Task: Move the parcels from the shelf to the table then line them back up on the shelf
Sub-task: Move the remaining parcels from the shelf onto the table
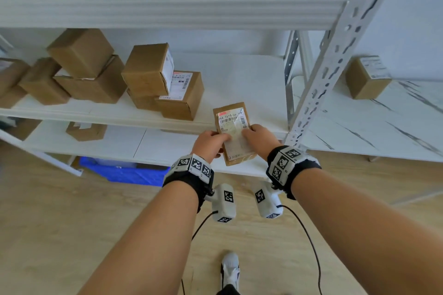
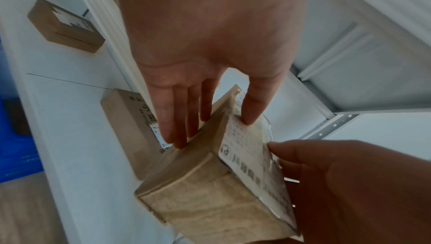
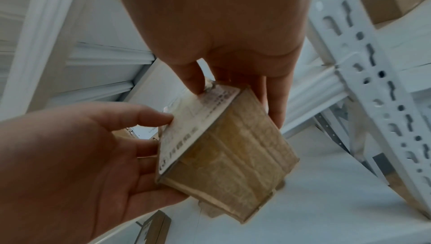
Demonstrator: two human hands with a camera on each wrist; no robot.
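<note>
Head view shows both hands grasping one small brown parcel [image 1: 235, 132] in the air at the front edge of the white shelf [image 1: 251, 79], its labelled face turned up. The left hand [image 1: 211, 142] has its thumb on the label and its fingers [image 2: 184, 115] laid along the parcel's left side; the right hand [image 1: 257, 136] pinches it from the other side, thumb on the label and fingers [image 3: 275, 100] down the right face. The white shipping label [image 1: 233, 127] carries a red strip at the top, barcodes and digits that read roughly "254 T615-06"; the rest is too small to read. On the same shelf to the left sit stacked parcels [image 1: 163, 81], several with white labels whose print is illegible. One flatter parcel [image 1: 86, 130] lies on the lower shelf board. To the right, beyond the slotted upright [image 1: 335, 55], a single labelled parcel [image 1: 368, 78] stands on the marble-patterned table [image 1: 383, 127]. A blue bin [image 1: 124, 172] sits on the floor under the shelf, its contents hidden.
</note>
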